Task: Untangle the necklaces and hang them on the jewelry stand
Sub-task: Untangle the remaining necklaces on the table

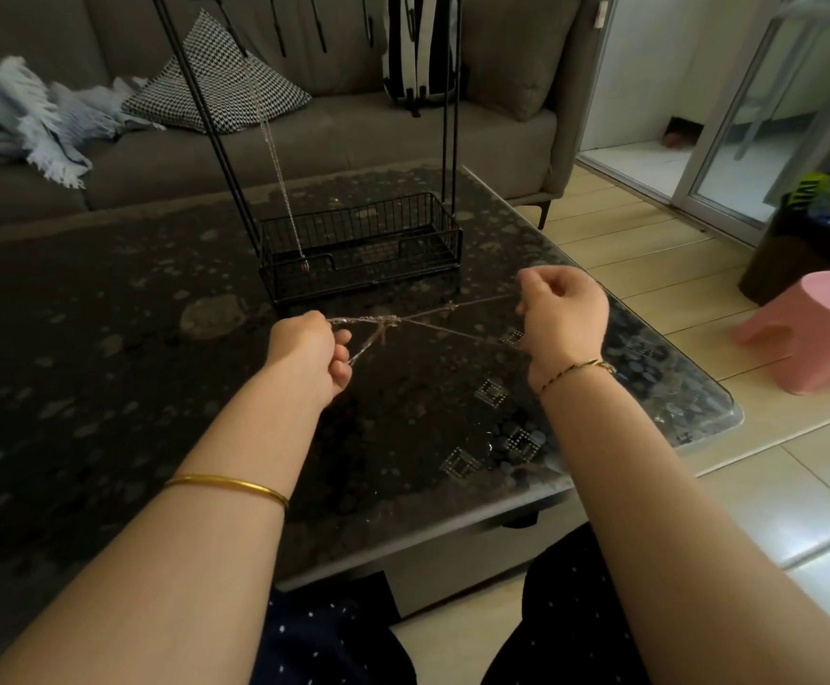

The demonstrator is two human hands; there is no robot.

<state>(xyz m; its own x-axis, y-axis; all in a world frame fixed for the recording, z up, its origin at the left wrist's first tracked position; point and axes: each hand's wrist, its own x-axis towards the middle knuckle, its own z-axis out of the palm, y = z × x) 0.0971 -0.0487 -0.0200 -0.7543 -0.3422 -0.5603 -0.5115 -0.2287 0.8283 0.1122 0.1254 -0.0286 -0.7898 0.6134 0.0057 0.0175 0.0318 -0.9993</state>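
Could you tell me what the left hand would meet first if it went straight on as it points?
Probably the jewelry stand's wire basket; the left hand, gripping the tangled necklaces, points toward it, though depth is unclear.

tangled necklaces [393, 322] stretched taut above table, one chain [279, 165] hanging on jewelry stand [358, 239]
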